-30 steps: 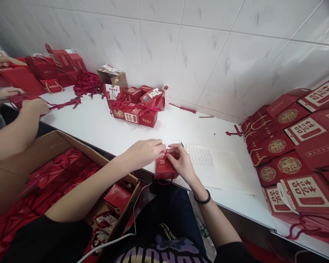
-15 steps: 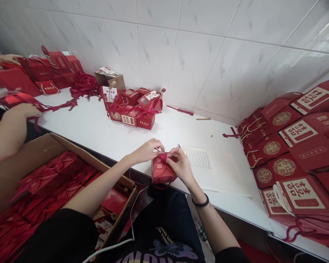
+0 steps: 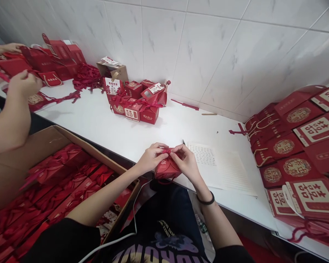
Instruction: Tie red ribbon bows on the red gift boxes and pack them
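A small red gift box [image 3: 168, 170] with gold lettering sits at the table's front edge, directly before me. On its top is a red ribbon [image 3: 166, 150], gathered in a knot or bow that my fingers partly cover. My left hand [image 3: 151, 157] pinches the ribbon from the left, its fingers bent over the box top. From the right, my right hand [image 3: 185, 160] holds the ribbon between thumb and forefinger. The fingertips of both hands nearly meet at the knot.
Handwritten sheets [image 3: 204, 160] and a pen [image 3: 183, 141] lie right of the box. Red boxes [image 3: 283, 146] are stacked at right; others [image 3: 148, 114] stand behind. A carton [image 3: 59, 133] of ribboned boxes is at left, near a co-worker's hand [image 3: 23, 84] and a ribbon heap [image 3: 86, 76].
My fingers have drawn closer together over the knot, and the ribbon shows less. The co-worker's near hand has risen, pulling ribbon. The whole view has shifted slightly.
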`<state>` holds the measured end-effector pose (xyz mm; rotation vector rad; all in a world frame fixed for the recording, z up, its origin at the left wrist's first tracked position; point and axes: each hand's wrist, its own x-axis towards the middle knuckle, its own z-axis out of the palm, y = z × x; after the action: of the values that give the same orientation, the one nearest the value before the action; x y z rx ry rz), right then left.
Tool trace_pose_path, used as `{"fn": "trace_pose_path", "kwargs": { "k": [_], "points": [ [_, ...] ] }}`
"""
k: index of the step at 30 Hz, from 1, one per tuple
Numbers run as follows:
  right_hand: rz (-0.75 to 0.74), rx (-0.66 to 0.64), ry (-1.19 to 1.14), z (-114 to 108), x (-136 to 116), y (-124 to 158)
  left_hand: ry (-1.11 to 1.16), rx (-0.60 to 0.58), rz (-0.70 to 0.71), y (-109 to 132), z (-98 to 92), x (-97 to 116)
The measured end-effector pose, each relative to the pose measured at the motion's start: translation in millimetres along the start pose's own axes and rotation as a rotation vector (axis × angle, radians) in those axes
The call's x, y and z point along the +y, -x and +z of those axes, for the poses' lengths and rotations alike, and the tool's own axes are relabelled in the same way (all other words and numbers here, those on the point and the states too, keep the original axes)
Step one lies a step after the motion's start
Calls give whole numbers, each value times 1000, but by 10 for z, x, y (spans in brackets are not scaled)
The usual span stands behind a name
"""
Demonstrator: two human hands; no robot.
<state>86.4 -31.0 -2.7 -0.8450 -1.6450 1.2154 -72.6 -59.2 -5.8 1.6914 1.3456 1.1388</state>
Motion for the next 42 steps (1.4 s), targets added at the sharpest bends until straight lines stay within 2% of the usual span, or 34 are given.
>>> {"fn": "trace_pose_path", "kwargs": {
  "k": [7, 15, 19, 22, 32, 38, 42],
  "points": [
    [-68, -30, 209, -29, -8, 12, 206, -14, -64, 1, 70, -41],
    [-252, 28, 408, 10, -9, 20, 201, -9, -84, 8, 109, -29],
    [-421, 80, 520, -52, -57, 104, 180, 7, -81, 4, 104, -1],
    [-476, 56, 634, -104, -79, 174, 170, -5, -72, 2, 88, -1],
    [-594, 22, 904, -112, -85, 159, 56, -55, -84, 12, 19, 5],
    [-711, 2, 995, -154, -185, 177, -115, 33, -36, 34, 18, 70],
    [-727, -22, 1014, -257, -184, 172, -200, 49, 4, 67, 7, 102]
  ]
}}
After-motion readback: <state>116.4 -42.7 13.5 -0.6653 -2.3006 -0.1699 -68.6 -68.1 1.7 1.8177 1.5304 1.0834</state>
